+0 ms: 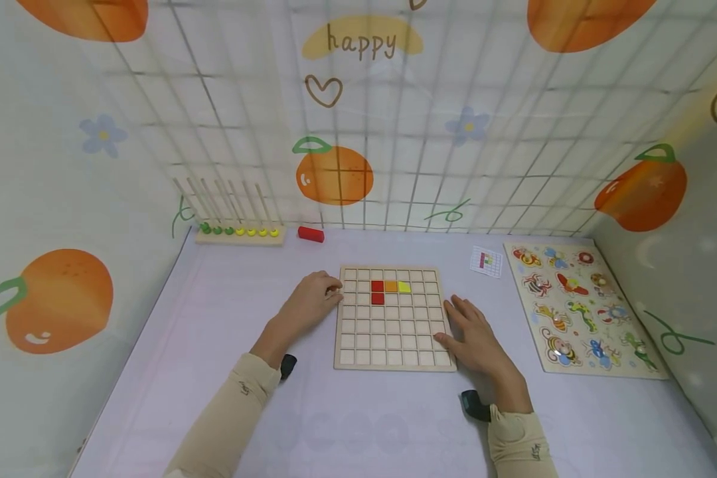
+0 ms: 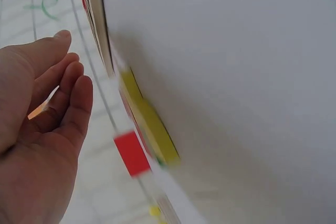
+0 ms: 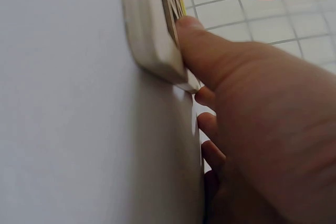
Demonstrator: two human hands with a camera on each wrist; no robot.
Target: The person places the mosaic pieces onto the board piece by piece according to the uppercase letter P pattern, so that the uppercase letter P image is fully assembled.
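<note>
A wooden grid board (image 1: 394,368) lies on the table between the hands. Two red tiles (image 1: 378,299), an orange tile (image 1: 391,286) and a yellow tile (image 1: 404,287) sit in its upper cells. At the board's left edge is my left hand (image 1: 311,302), fingers loosely curled, with nothing visible in its grasp. Beside that hand, the left wrist view shows blurred yellow pieces (image 2: 152,124) on the table, which I cannot make out in the head view. My right hand (image 1: 475,335) rests along the board's right edge, thumb on top, fingers extended beside it.
A bead rack (image 1: 241,240) with green and yellow beads stands at the back left, a red block (image 1: 311,234) next to it. Behind the board to the right lies a small pattern card (image 1: 486,261). An insect puzzle board (image 1: 603,372) occupies the right side.
</note>
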